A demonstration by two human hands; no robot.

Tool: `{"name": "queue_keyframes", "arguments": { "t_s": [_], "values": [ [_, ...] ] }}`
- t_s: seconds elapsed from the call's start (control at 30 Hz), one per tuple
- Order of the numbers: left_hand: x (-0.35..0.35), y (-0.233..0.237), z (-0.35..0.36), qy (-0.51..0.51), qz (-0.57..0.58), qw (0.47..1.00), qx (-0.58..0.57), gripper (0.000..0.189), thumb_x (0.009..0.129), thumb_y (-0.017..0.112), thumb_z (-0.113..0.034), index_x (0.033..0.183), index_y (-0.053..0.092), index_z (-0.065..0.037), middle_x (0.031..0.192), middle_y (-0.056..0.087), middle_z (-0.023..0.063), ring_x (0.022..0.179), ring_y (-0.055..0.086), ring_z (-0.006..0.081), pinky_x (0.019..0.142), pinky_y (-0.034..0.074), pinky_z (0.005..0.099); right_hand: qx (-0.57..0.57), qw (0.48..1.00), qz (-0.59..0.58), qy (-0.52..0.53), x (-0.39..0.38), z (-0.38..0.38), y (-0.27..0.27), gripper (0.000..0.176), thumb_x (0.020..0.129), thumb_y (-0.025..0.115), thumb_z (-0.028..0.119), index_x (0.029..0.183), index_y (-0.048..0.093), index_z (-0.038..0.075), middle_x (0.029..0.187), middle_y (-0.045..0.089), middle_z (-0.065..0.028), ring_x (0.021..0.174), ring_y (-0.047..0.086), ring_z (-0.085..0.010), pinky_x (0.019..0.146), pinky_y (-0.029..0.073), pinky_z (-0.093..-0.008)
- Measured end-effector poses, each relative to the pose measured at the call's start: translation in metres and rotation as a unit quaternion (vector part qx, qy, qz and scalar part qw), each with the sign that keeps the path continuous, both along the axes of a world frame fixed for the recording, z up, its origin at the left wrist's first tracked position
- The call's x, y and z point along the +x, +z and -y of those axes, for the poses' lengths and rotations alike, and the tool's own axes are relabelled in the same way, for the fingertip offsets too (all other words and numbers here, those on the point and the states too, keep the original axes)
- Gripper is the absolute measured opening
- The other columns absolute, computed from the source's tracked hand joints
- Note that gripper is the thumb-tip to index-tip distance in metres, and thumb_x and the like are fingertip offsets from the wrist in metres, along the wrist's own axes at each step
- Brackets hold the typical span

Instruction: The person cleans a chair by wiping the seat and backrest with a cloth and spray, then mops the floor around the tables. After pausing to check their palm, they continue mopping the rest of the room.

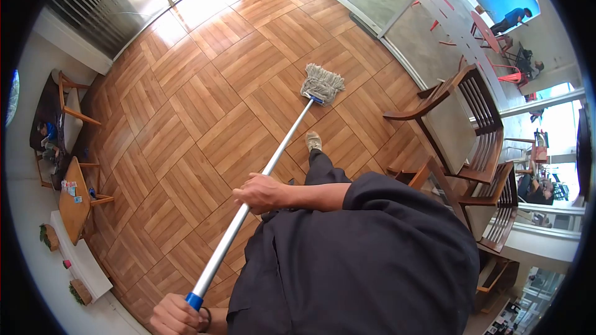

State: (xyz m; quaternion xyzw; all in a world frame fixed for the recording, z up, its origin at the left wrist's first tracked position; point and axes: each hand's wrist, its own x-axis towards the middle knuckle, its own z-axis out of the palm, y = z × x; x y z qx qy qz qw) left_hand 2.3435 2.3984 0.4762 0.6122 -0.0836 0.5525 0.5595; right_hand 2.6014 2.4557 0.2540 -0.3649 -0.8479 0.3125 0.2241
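Observation:
A mop slants across the view, its long silver pole (225,245) running from lower left to upper middle. Around the blue grip at the pole's top end my left hand (177,314) is closed, with a dark band on the wrist. My right hand (262,192) wraps the pole farther down, its forearm crossing in front of my dark clothing. The grey string mop head (323,82) lies on the wood-patterned floor (205,124), joined to the pole by a blue fitting. One light shoe (314,142) shows just short of the mop head.
Wooden chairs (456,127) with pale seats stand close on my right. Along the left wall are another chair (73,100) and a small wooden table (73,201). Glass panels edge the floor at right; beyond them a person in blue (514,18) stands near red furniture.

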Motion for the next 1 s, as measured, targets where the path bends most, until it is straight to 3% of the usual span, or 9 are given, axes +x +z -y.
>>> {"name": "queue_keyframes", "arguments": {
  "t_s": [0.07, 0.17, 0.27, 0.37, 0.57, 0.63, 0.77, 0.97, 1.0],
  "values": [
    [0.036, -0.004, -0.029, -0.030, -0.023, 0.999, 0.022, 0.041, 0.089, 0.062, -0.027, 0.053, 0.050, -0.011, 0.048, 0.049, 0.0002, 0.040, 0.045, 0.0128, 0.049, 0.042, 0.0271, 0.005, 0.999, 0.023, -0.035, 0.034, -0.022, -0.009, 0.012, 0.086, 0.061, 0.021, 0.084, 0.055, 0.010, 0.066, 0.064, -0.0085, 0.070, 0.065, -0.0292, 0.072, 0.043, -0.0421],
    [0.080, -0.024, -0.078, -0.105, -0.092, 0.990, 0.016, 0.028, 0.073, 0.064, -0.021, 0.049, 0.051, -0.010, 0.049, 0.055, 0.0014, 0.045, 0.052, 0.0105, 0.062, 0.041, 0.0314, 0.057, 0.994, 0.033, -0.092, 0.102, -0.072, -0.027, 0.011, 0.087, 0.059, 0.020, 0.082, 0.056, 0.011, 0.068, 0.065, -0.0091, 0.072, 0.066, -0.0296, 0.075, 0.045, -0.0414],
    [0.169, -0.050, -0.142, -0.081, -0.116, 0.990, 0.007, 0.026, 0.069, 0.058, -0.022, 0.050, 0.051, -0.005, 0.049, 0.052, 0.0046, 0.046, 0.052, 0.0209, 0.051, 0.041, 0.0309, 0.099, 0.979, 0.062, -0.169, 0.192, -0.137, -0.046, 0.011, 0.087, 0.060, 0.019, 0.081, 0.057, 0.011, 0.068, 0.064, -0.0082, 0.075, 0.066, -0.0294, 0.075, 0.045, -0.0404],
    [0.287, -0.072, -0.199, 0.041, -0.153, 0.984, -0.077, 0.026, 0.067, 0.058, -0.021, 0.051, 0.048, -0.003, 0.050, 0.049, 0.0070, 0.047, 0.050, 0.0234, 0.060, 0.041, 0.0347, 0.133, 0.945, 0.123, -0.271, 0.300, -0.211, -0.071, 0.011, 0.087, 0.061, 0.022, 0.083, 0.060, 0.012, 0.072, 0.064, -0.0082, 0.083, 0.066, -0.0286, 0.081, 0.046, -0.0401],
    [0.491, -0.135, -0.310, 0.079, -0.303, 0.950, -0.009, 0.013, 0.074, 0.055, -0.007, 0.066, 0.053, 0.003, 0.071, 0.056, 0.0133, 0.072, 0.060, 0.0304, 0.091, 0.045, 0.0416, -0.080, 0.787, 0.400, -0.462, 0.491, -0.331, -0.096, 0.025, 0.090, 0.061, 0.027, 0.113, 0.060, 0.018, 0.120, 0.059, -0.0114, 0.112, 0.058, -0.0315, 0.088, 0.047, -0.0487],
    [0.530, -0.148, -0.326, 0.076, -0.303, 0.950, 0.006, 0.012, 0.075, 0.056, -0.007, 0.068, 0.055, 0.002, 0.073, 0.057, 0.0126, 0.077, 0.060, 0.0310, 0.093, 0.045, 0.0414, -0.091, 0.790, 0.383, -0.469, 0.530, -0.342, -0.099, 0.032, 0.089, 0.062, 0.028, 0.119, 0.059, 0.021, 0.124, 0.057, -0.0118, 0.114, 0.057, -0.0327, 0.090, 0.046, -0.0496],
    [0.553, -0.144, -0.324, 0.059, -0.313, 0.948, 0.023, 0.011, 0.075, 0.059, -0.007, 0.067, 0.054, 0.000, 0.073, 0.056, 0.0111, 0.080, 0.060, 0.0314, 0.092, 0.044, 0.0408, -0.113, 0.816, 0.338, -0.455, 0.555, -0.334, -0.085, 0.041, 0.087, 0.066, 0.032, 0.125, 0.058, 0.022, 0.128, 0.054, -0.0128, 0.118, 0.056, -0.0339, 0.092, 0.046, -0.0505],
    [0.470, -0.060, -0.261, 0.076, -0.356, 0.931, 0.012, 0.012, 0.069, 0.059, -0.009, 0.063, 0.053, 0.000, 0.070, 0.056, 0.0106, 0.073, 0.059, 0.0291, 0.084, 0.044, 0.0405, -0.056, 0.882, 0.202, -0.422, 0.471, -0.273, -0.056, 0.032, 0.087, 0.068, 0.038, 0.107, 0.063, 0.013, 0.136, 0.054, -0.0138, 0.130, 0.048, -0.0311, 0.096, 0.044, -0.0513],
    [0.452, -0.045, -0.246, 0.080, -0.357, 0.931, 0.001, 0.014, 0.068, 0.058, -0.010, 0.061, 0.052, 0.000, 0.067, 0.056, 0.0104, 0.070, 0.058, 0.0280, 0.083, 0.044, 0.0409, 0.003, 0.897, 0.136, -0.421, 0.452, -0.259, -0.057, 0.028, 0.083, 0.071, 0.034, 0.098, 0.063, 0.012, 0.119, 0.061, -0.0118, 0.122, 0.053, -0.0321, 0.092, 0.045, -0.0520]
  ]
}}
